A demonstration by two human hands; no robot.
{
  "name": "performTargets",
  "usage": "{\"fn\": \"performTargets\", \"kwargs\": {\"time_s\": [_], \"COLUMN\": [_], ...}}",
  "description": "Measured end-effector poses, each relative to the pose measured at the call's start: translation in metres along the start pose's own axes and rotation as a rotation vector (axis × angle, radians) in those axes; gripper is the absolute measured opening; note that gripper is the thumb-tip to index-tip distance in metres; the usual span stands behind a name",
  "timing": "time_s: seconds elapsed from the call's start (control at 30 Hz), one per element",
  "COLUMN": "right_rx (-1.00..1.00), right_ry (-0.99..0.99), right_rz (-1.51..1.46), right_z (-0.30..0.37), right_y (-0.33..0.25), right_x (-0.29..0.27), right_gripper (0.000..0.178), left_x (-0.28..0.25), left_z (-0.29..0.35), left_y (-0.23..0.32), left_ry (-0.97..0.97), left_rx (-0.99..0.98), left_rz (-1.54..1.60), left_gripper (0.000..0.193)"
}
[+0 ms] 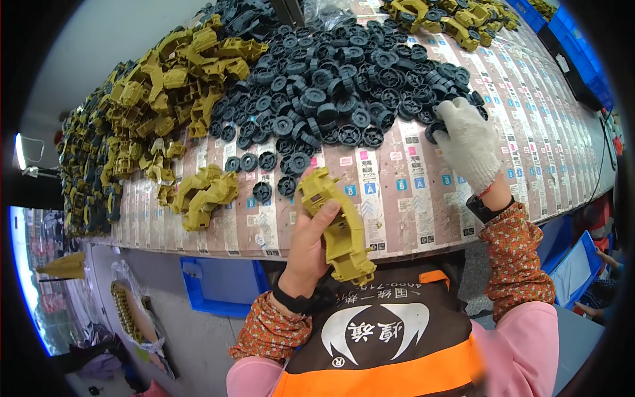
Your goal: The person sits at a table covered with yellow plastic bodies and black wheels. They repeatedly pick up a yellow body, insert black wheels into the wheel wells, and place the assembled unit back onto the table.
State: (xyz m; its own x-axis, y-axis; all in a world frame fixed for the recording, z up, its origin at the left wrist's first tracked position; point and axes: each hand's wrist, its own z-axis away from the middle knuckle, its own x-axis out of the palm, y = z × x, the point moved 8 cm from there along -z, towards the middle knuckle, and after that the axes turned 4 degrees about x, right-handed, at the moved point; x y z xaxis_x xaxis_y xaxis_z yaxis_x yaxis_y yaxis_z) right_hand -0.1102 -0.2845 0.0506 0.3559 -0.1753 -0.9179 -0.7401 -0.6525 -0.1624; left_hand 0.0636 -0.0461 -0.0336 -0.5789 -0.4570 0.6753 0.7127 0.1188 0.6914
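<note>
Indoors, a print-covered worktable (542, 145) is loaded with a heap of dark plastic wheels (344, 86) and, to its left, a pile of yellow toy-vehicle shells (165, 86). One yellow shell (340, 235) is gripped by the bare left hand (307, 241) at the near edge. The gloved right hand (468, 142) is placed, fingers bent, at the heap's right edge; whether a wheel is gripped cannot be told.

On the long pink-and-white printed surface (423, 221) lies a heap of round dark-grey plastic wheels (324, 86). Left of this heap is a pile of angular yellow plastic shells (162, 86); behind it to the right, a second pile (460, 26). Directly before the heap, the bare left hand (307, 241) holds one elongated shell (340, 235).
</note>
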Motion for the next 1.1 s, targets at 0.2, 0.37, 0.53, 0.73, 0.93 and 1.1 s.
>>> {"fn": "performTargets", "kwargs": {"time_s": [0.2, 0.37, 0.53, 0.73, 0.93, 1.1], "right_rx": [0.103, 0.208, 0.24, 0.186, 0.071, 0.19], "right_ry": [-0.199, -0.294, -0.279, -0.238, -0.341, -0.484], "right_rz": [-0.606, -1.032, -1.051, -1.011, -0.819, -0.823], "right_z": [0.034, 0.07, 0.082, 0.091, 0.099, 0.104], "right_y": [-0.038, -0.078, -0.088, -0.096, -0.094, -0.081], "right_x": [-0.008, 0.008, 0.013, 0.005, -0.002, 0.005], "right_gripper": [0.018, 0.025, 0.033, 0.033, 0.037, 0.03], "left_x": [0.007, 0.024, 0.031, 0.033, 0.036, 0.037], "left_z": [0.003, 0.004, 0.007, 0.007, 0.009, 0.007], "left_y": [-0.008, -0.015, -0.022, -0.018, -0.027, -0.034], "left_ry": [-0.006, -0.093, -0.132, -0.169, -0.282, -0.412], "left_rx": [-0.031, -0.02, 0.032, 0.178, 0.208, 0.171], "left_rz": [-0.037, -0.065, -0.232, -0.399, -0.611, -0.779], "left_gripper": [0.079, 0.08, 0.085, 0.084, 0.08, 0.084]}}
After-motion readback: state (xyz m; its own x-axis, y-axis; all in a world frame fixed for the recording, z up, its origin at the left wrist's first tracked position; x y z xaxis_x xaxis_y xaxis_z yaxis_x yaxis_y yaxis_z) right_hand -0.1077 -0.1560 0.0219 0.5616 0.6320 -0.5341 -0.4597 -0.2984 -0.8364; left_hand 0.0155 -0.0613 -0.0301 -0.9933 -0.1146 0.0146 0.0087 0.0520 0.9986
